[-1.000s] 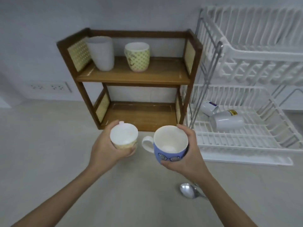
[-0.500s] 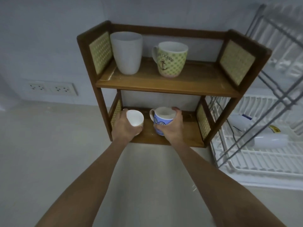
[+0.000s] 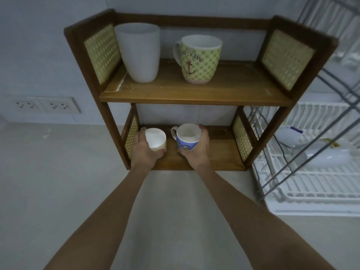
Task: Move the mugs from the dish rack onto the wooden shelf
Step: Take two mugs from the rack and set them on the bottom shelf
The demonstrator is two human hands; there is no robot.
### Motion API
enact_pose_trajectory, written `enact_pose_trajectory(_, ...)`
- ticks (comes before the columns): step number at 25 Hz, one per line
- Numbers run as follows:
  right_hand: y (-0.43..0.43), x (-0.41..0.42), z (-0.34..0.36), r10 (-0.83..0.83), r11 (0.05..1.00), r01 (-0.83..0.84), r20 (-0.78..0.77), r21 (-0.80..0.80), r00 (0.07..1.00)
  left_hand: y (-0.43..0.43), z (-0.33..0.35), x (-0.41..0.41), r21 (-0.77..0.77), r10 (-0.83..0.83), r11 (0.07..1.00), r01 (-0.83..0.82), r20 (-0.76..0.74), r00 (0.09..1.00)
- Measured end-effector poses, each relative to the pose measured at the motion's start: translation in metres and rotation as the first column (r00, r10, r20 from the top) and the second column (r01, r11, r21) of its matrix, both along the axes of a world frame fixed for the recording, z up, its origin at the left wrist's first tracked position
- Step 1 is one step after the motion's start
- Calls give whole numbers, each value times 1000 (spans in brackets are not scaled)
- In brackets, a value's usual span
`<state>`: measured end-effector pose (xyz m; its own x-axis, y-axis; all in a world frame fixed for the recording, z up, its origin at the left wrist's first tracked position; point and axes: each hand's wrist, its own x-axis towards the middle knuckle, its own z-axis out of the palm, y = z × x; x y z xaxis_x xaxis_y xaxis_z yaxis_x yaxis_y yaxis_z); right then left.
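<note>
The wooden shelf (image 3: 194, 94) has two levels. On its upper board stand a tall white mug (image 3: 139, 53) and a green checked anchor mug (image 3: 198, 59). Inside the lower level my left hand (image 3: 143, 151) is wrapped around a small cream mug (image 3: 155, 140), near the left side panel. My right hand (image 3: 196, 151) grips a blue spiral-patterned mug (image 3: 187, 139) beside it, handle pointing left. Whether the two mugs rest on the lower board I cannot tell. In the white dish rack (image 3: 311, 184) at the right lie two white mugs (image 3: 327, 156), partly hidden by wire bars.
A double wall socket (image 3: 44, 105) sits on the wall left of the shelf. The grey counter (image 3: 58, 182) stretches below and to the left. The rack's metal frame (image 3: 331, 106) rises close to the shelf's right side.
Both hands carried the two mugs from above the counter into the shelf's lower level. In the last half second they have held nearly still while my view moved closer.
</note>
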<state>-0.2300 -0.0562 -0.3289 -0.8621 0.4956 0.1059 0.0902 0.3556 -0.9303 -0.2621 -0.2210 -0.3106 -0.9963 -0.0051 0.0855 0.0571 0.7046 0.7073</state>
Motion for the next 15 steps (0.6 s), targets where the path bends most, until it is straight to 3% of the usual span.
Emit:
enact_pose_trajectory(3, 3, 31, 20, 53, 998, -53, -15, 36, 998, 5, 14, 19, -79, -50, 996, 46, -46, 998)
enact_pose_trajectory(5, 10, 67, 35, 79, 991, -77, -11, 111, 997, 16, 26, 46, -110, -113, 990, 93, -193, 975)
enact_pose_trajectory(9, 45, 169, 59, 62, 977, -33, -132, 209, 989, 57, 44, 125, -15, -303, 944, 330, -435, 848)
enact_pose_trajectory(12, 90, 233, 74, -58, 962, 111, -211, 249, 976, 98, 58, 182, -6, -473, 840, 542, -497, 728)
enact_pose_trajectory(15, 150, 255, 85, -161, 913, 228, -213, 339, 964, 151, 65, 216, -54, -633, 675, 735, -553, 541)
